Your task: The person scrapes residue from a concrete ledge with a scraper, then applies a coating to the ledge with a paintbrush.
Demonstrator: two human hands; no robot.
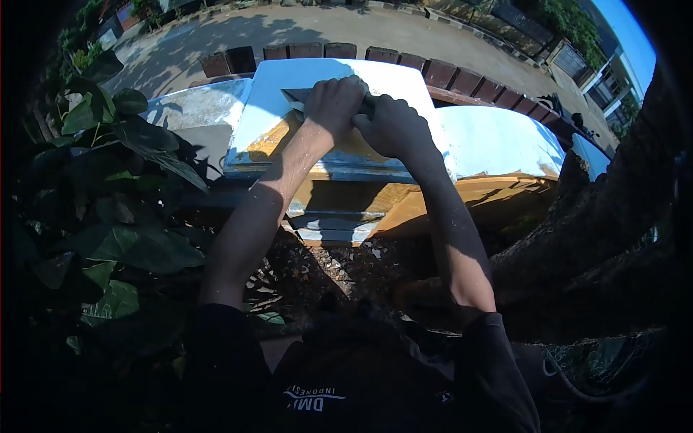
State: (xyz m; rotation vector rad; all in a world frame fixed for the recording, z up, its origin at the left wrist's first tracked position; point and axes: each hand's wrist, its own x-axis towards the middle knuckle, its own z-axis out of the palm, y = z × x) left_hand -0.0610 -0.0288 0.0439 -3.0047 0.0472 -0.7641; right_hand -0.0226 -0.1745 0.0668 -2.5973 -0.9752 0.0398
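Both of my hands are closed round a scraper, side by side over the top of a wall pillar. My left hand [335, 107] is nearer the blade, and my right hand [395, 127] wraps the dark handle end. The scraper's flat, pointed blade [294, 94] sticks out to the left, low over the pillar's white top [328, 70]; whether its edge touches is hard to tell. White paint covers the far part of this top. An ochre-yellow patch [273, 140] shows along its near left side, partly hidden by my left forearm.
A rounded white wall top [498, 141] adjoins on the right, a greyish-white one [198, 115] on the left. Brown fence slats [462, 79] run behind. A thick tree trunk [570, 238] stands close at right, leafy branches [130, 245] at left. Debris [339, 270] litters the ground.
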